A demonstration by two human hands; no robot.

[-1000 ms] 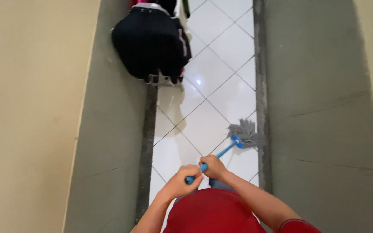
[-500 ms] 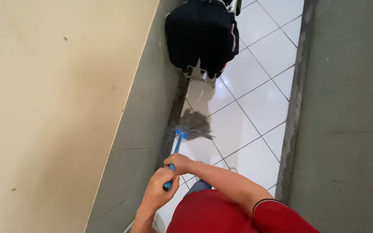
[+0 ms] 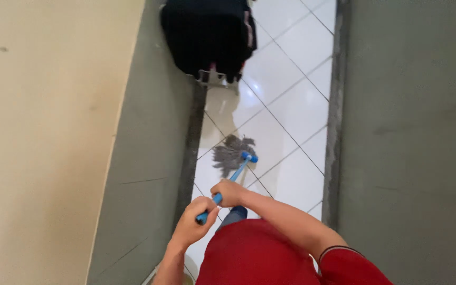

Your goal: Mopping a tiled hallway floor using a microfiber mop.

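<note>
While both your hands are wrapped round the blue mop handle [image 3: 227, 186], left hand [image 3: 196, 224] closed at its end and right hand [image 3: 229, 192] closed just above, you are mid-stroke with the grey mop head [image 3: 230, 154] flat on the white tiled floor [image 3: 291, 105] near the left wall. Your next stroke probably needs care near the dark clothes [image 3: 207, 31] hanging ahead, though their lower edge is hard to judge.

1. Blue plastic mop handle [image 3: 231, 179]: hidden inside both fists.
2. Black cloth bundle [image 3: 207, 34], well beyond the hands: top cropped.
3. Right hand [image 3: 229, 192]: motion-blurred, fingers indistinct.
</note>
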